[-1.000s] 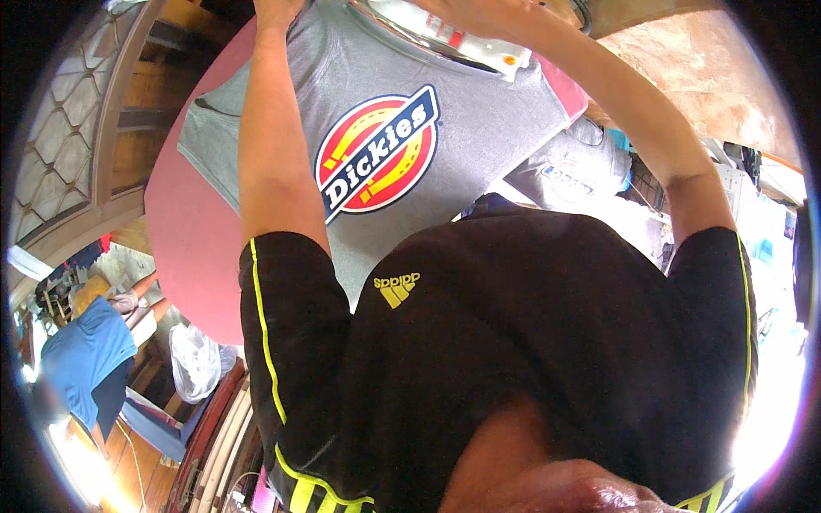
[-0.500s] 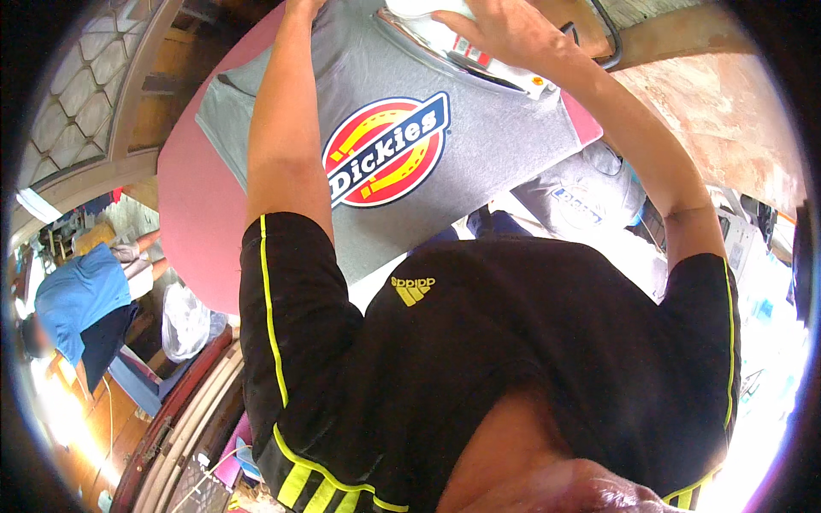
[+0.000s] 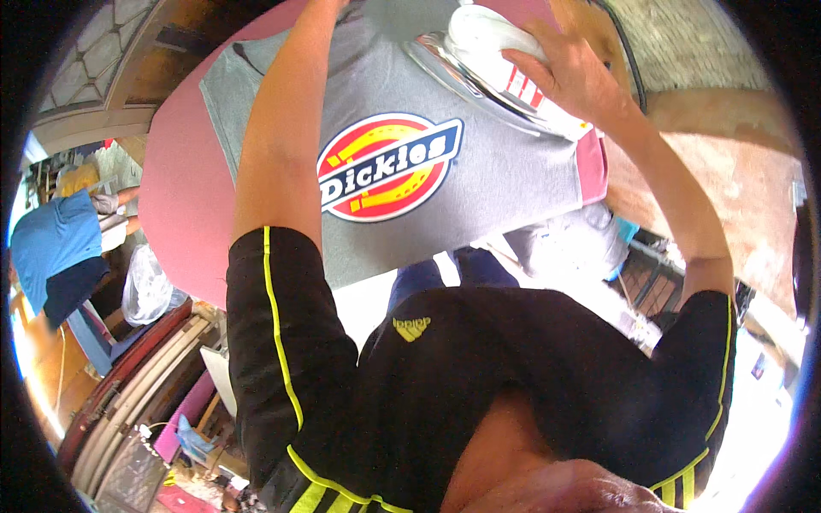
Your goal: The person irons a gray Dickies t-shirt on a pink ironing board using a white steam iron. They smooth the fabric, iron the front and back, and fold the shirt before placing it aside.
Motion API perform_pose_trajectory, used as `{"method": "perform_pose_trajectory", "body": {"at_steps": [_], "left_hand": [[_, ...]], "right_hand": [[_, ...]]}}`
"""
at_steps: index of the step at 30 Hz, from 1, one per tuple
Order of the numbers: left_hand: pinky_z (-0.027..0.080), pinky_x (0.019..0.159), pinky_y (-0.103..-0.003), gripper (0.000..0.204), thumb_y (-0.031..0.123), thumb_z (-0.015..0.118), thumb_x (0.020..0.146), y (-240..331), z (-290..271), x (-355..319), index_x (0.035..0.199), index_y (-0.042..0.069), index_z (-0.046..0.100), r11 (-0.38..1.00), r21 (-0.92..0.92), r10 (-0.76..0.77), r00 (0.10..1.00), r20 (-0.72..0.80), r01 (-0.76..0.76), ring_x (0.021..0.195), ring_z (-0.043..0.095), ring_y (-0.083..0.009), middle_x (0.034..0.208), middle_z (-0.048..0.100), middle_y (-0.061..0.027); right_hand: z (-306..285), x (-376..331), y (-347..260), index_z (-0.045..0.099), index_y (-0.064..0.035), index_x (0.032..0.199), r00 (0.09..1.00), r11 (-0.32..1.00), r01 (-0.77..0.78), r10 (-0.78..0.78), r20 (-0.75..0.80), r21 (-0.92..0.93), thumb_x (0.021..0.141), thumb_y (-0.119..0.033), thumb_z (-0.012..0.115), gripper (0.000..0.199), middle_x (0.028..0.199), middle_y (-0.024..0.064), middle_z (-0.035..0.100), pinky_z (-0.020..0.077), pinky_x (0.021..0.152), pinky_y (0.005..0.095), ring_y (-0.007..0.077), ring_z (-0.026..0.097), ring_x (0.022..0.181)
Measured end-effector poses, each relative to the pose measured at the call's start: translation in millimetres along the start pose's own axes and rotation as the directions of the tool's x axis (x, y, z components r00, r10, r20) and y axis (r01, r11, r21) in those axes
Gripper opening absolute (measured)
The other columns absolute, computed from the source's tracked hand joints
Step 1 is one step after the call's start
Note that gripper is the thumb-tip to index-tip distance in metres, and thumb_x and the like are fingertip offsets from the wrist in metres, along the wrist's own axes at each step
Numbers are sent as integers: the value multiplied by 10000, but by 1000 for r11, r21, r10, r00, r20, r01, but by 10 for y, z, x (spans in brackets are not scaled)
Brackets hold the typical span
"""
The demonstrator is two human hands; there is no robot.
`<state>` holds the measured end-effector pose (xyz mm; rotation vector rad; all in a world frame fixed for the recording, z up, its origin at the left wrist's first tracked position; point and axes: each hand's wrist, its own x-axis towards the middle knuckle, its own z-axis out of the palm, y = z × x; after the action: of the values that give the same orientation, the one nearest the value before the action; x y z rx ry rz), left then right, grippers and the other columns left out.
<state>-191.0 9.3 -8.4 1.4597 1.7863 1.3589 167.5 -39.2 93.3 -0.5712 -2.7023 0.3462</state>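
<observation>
A clothes iron (image 3: 489, 36) with a white body and a shiny metal base rests on a grey T-shirt (image 3: 505, 175), beyond the shirt's printed badge. My right hand (image 3: 577, 73) is closed round its handle. The shirt lies spread over a pink-covered board (image 3: 184, 192) and hangs past its near edge. A round red and yellow badge (image 3: 389, 167) with a blue band sits flat on the cloth. My left forearm reaches across the shirt to the upper edge of the picture, where the hand is cut off. The shirt's left part is bunched in dark folds near that forearm.
Another grey garment (image 3: 577, 244) lies below the board's right end. At the far left a person in a blue shirt (image 3: 56, 239) bends over, near a clear plastic bag (image 3: 150, 286). Curved wooden rails (image 3: 128, 385) run at lower left. A dark cable (image 3: 631, 51) hangs beyond the iron.
The iron and my right hand sit lower and more to the right in the picture, while the whole view has also shifted. My left forearm has shifted slightly over the shirt.
</observation>
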Motion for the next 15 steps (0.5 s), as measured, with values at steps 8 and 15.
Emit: {"method": "perform_pose_trajectory", "body": {"at_steps": [8,15], "left_hand": [[499,634,-290,80,33,677,843,-214,-46,74,799,34,744,999,-31,-42,997,65,44,680,613,-113,734,692,-5],[471,590,-265,97,151,747,889,-207,-646,-108,866,58,728,625,530,630,772,90,-572,652,572,-78,681,628,33]], "right_hand": [[212,576,50,596,18,1122,982,986,-167,164,-95,-24,979,-327,629,375,719,235,674,556,560,443,392,700,643],[307,1143,83,600,36,1111,961,958,-276,274,-40,-71,946,-340,637,412,834,306,648,540,661,479,419,676,778]]}}
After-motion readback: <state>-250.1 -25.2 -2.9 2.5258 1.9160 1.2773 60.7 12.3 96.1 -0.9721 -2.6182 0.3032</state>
